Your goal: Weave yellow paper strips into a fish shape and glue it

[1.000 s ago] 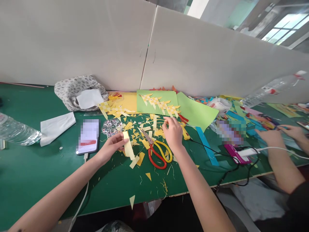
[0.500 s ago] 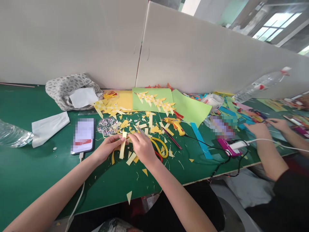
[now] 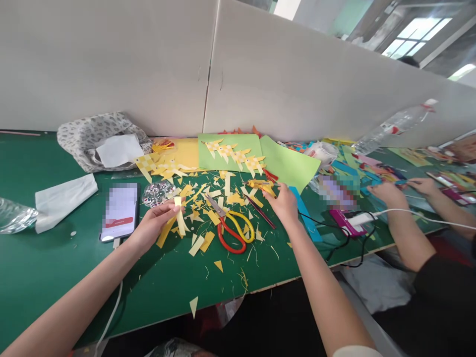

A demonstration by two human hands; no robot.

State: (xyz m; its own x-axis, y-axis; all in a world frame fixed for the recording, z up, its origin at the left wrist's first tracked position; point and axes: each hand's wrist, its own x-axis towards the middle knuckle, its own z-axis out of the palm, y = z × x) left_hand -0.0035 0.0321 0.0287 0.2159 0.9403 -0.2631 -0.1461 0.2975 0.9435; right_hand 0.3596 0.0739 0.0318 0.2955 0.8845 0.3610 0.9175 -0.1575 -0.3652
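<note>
Pinched in my left hand [image 3: 158, 220] are pale yellow paper strips [image 3: 180, 218], hanging down over the table. My right hand [image 3: 283, 203] is wrapped round the yellow glue gun [image 3: 263, 186], whose nozzle points left. Between my hands lie scissors [image 3: 232, 230] with one red and one yellow handle, amid yellow paper scraps [image 3: 208, 241]. A dark red pen [image 3: 262, 211] rests just below the glue gun. Behind, woven yellow paper fish [image 3: 238, 154] sit on a green sheet [image 3: 207, 157]. A round case of small beads [image 3: 158, 193] is beside my left hand.
A phone [image 3: 119, 210] on a white cable lies at left, near a white cloth [image 3: 66, 201] and a plastic bottle [image 3: 15, 216]. A blue strip [image 3: 307, 218] and a magenta power strip [image 3: 345, 223] are at right. A person's hands [image 3: 388, 193] work farther right.
My right hand has left the strips near my left hand and moved right onto the glue gun. The scissors now show fully. My left hand still holds paper strips.
</note>
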